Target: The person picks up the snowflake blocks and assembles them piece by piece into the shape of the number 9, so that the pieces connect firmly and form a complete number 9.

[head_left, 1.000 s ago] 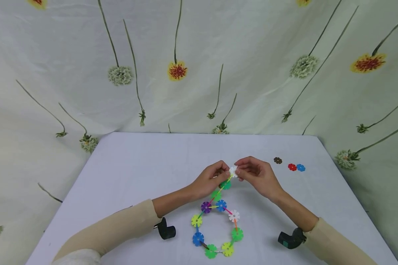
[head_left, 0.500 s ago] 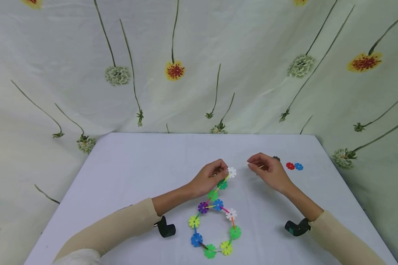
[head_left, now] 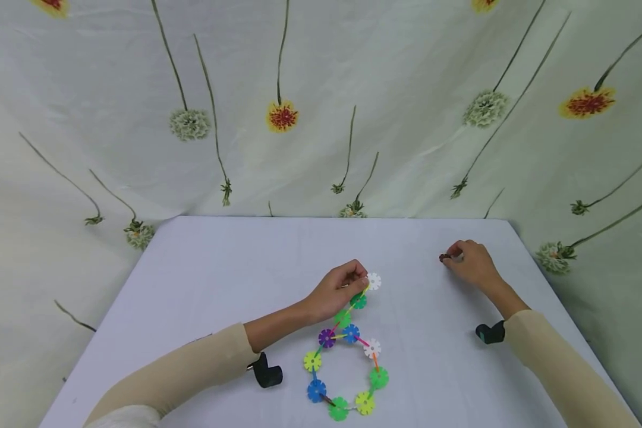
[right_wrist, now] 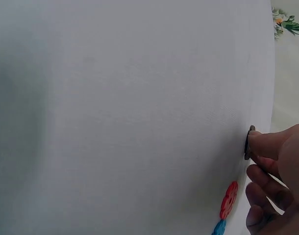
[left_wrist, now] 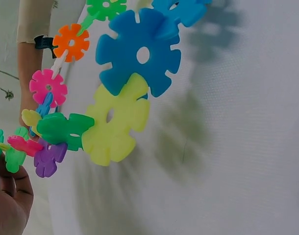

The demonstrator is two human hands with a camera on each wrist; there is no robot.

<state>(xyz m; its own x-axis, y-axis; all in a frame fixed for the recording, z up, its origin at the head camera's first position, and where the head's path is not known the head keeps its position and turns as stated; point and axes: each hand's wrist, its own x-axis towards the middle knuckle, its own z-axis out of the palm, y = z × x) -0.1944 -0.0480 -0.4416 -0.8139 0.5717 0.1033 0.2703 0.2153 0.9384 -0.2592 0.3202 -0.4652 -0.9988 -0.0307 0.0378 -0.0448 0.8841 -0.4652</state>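
Observation:
My left hand (head_left: 338,291) holds the upper end of a chain of notched plastic snowflake discs, by the white disc (head_left: 374,281) at its tip. Below, the chain joins a ring of colourful discs, with a purple disc (head_left: 326,338) at the join. Close up in the left wrist view are a blue disc (left_wrist: 139,78) and a yellow disc (left_wrist: 115,132), fingers at the far end. At the right, my right hand (head_left: 473,264) pinches a brown disc (head_left: 443,258), seen edge-on in the right wrist view between thumb and fingers.
A red disc (right_wrist: 229,199) and a blue disc (right_wrist: 219,228) lie beside my right hand, which covers them in the head view. The white table (head_left: 246,249) ends at a flower-print cloth (head_left: 321,148) behind. Black wrist cameras stick out below both forearms.
My right hand has let go of the white disc, moved right across the table and now pinches the brown disc. The left hand stays at the chain's upper end.

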